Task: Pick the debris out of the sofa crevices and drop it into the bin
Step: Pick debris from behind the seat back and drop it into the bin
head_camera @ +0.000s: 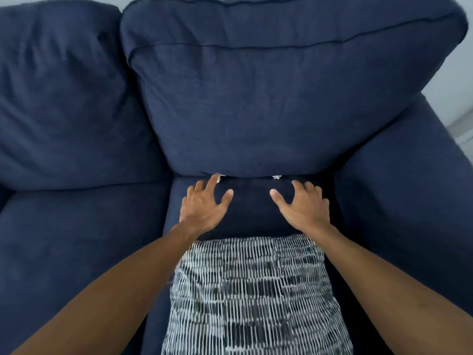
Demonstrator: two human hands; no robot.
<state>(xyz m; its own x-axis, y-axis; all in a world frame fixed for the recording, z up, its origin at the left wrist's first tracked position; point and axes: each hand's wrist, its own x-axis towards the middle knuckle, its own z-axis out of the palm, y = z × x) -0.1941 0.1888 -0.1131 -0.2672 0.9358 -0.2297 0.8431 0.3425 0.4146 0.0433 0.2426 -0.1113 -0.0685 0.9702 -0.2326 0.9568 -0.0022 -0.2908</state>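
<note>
Two small pale scraps of debris poke out of the crevice between the navy seat cushion [252, 208] and the back cushion [256, 103]. One scrap [220, 177] lies right beside my left hand's fingertips. The other scrap [277, 177] sits a little left of my right hand's fingertips. My left hand [204, 204] rests palm down on the seat cushion, fingers spread, holding nothing. My right hand [304, 204] rests the same way, fingers apart and empty. No bin is in view.
A second back cushion [66, 103] and seat cushion [82, 247] lie to the left. The sofa's right armrest [409, 180] rises on the right. My black-and-white patterned clothing [250, 295] covers the front of the seat. A pale wall [458, 78] shows behind the armrest.
</note>
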